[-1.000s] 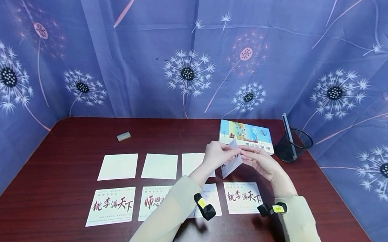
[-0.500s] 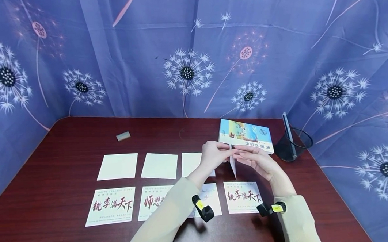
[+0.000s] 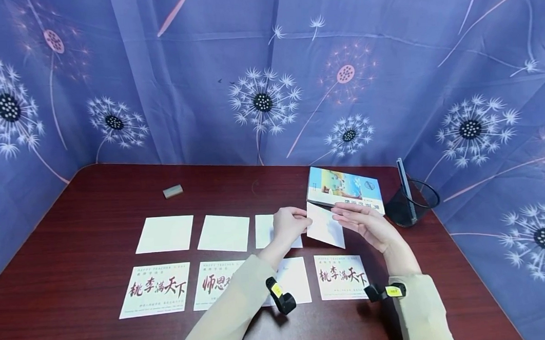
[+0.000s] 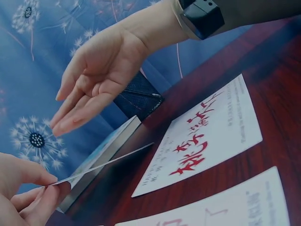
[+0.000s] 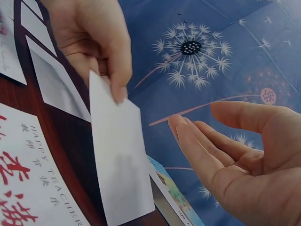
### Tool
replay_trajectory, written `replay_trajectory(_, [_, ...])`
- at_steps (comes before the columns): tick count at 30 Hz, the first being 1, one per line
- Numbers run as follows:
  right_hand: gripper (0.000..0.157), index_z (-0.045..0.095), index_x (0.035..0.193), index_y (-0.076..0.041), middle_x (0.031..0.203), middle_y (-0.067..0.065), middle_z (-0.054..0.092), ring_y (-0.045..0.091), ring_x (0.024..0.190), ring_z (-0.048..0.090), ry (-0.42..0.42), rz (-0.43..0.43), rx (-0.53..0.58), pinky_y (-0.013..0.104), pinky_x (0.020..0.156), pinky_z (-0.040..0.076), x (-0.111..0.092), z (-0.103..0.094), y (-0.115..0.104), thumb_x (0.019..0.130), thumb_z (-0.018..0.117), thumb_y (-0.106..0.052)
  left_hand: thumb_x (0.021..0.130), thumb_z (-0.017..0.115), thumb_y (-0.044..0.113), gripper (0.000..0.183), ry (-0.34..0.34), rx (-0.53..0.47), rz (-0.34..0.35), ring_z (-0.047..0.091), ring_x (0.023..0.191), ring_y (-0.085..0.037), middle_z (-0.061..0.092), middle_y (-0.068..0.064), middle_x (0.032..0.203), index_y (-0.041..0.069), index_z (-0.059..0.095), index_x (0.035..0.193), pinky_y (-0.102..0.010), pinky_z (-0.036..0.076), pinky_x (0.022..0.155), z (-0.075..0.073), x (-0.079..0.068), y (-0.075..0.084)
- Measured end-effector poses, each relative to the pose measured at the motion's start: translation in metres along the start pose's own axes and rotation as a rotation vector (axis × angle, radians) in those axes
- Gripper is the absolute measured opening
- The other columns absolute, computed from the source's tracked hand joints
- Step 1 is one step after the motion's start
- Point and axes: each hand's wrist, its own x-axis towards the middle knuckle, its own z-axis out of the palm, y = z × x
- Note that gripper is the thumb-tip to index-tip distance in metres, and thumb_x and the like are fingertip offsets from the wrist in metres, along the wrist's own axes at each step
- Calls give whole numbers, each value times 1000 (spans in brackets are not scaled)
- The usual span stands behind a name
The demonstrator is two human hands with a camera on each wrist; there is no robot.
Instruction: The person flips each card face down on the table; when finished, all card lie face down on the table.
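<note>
A white card [image 3: 325, 228] is tilted above the table, its blank side up in the head view. My left hand [image 3: 290, 225] pinches it near its upper left corner, thumb against fingers. Beside the card's right part, my right hand [image 3: 368, 227] has its fingers extended. The right wrist view shows a gap between that hand [image 5: 249, 160] and the card [image 5: 123, 165]. Below lies a card with red Chinese lettering [image 3: 342, 277] flat on the table. A blank card [image 3: 264, 229] lies partly hidden behind my left hand.
More blank cards [image 3: 224, 233] form the back row at left, and lettered cards [image 3: 155, 290] the front row. Behind my hands lies a boxed or book-like item with a colourful cover [image 3: 347, 184]. A black mesh pen holder [image 3: 400, 212] stands at right; a small grey block [image 3: 173, 191] lies back left.
The card has turned from its lettered side, through edge-on, to its blank side. My right hand has let go of it, and my left hand has moved slightly left and down.
</note>
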Motion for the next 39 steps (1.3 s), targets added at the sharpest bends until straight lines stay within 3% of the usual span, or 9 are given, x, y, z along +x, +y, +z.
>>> replay_trajectory(7, [30, 69, 111, -15, 111, -1, 73, 10, 101, 71, -3, -4, 21, 20, 92, 53, -1, -1, -2, 102, 44, -1, 77, 75, 13, 9, -8, 151, -74, 67, 54, -8, 74, -1, 67, 10, 78, 85, -21, 55, 61, 1, -2, -3])
replay_trajectory(12, [32, 69, 113, -14, 113, 0, 73, 10, 103, 70, -31, -22, 25, 20, 93, 53, -2, -2, -4, 102, 43, 0, 76, 78, 18, 7, -9, 243, -85, 63, 47, -4, 69, 4, 56, 14, 79, 82, -18, 49, 56, 1, -4, -5])
replay_trajectory(22, [33, 68, 113, -14, 113, 0, 73, 11, 104, 70, -34, -27, 21, 21, 93, 53, -1, -4, -3, 102, 41, 0, 78, 80, 19, 8, 1, 298, -80, 63, 46, -3, 69, 4, 56, 12, 79, 82, -19, 54, 65, 1, -2, -10])
replay_trajectory(29, [34, 68, 114, -14, 112, 1, 73, 11, 103, 70, -30, -17, 33, 20, 93, 53, 0, -4, -3, 103, 40, 1, 79, 80, 18, 9, -13, 274, -100, 63, 45, -4, 69, 2, 56, 10, 79, 83, -19, 55, 62, 3, 0, -13])
replay_trajectory(39, [32, 67, 115, -13, 113, 2, 73, 12, 104, 70, -24, -2, 51, 22, 93, 53, -2, -7, -1, 103, 40, 1, 80, 79, 16, 10, -44, 261, -77, 66, 49, -7, 71, 0, 59, 7, 78, 84, -17, 55, 58, 1, -2, -11])
